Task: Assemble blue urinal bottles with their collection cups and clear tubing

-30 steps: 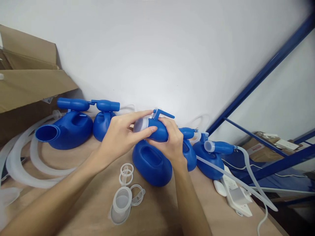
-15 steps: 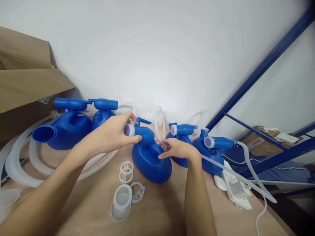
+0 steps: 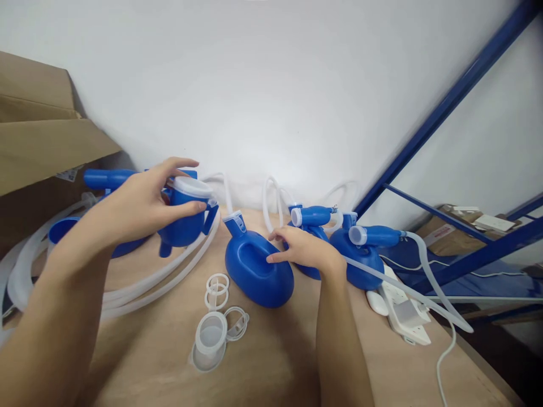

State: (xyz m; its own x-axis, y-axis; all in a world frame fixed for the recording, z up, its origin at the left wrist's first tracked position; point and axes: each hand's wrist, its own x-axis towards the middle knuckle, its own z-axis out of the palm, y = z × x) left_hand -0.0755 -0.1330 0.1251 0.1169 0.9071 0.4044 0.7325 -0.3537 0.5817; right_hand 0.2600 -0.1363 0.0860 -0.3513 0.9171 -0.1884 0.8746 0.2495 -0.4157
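My left hand (image 3: 139,206) grips a blue plastic funnel-shaped urinal head (image 3: 182,226) by its wide end, thumb across the front. A translucent white cap (image 3: 193,187) covers that end, and the piece is held up off the table. My right hand (image 3: 307,247) is closed on the handle side of a blue urinal bottle (image 3: 258,285), its thumb over the recessed grip. The bottle rests on the table with its neck (image 3: 235,224) pointing up and left. In front of it lie translucent lids and rings (image 3: 212,333).
More blue urinal bottles stand right (image 3: 360,263) and left, some with heads and clear tubing (image 3: 165,277). A cardboard box (image 3: 38,141) is at the left. A white power strip (image 3: 407,316) and a blue metal frame (image 3: 449,113) are on the right.
The capped head has come off the bottle's neck. My left hand has carried it left and tipped its capped end upward. My right hand stays on the bottle.
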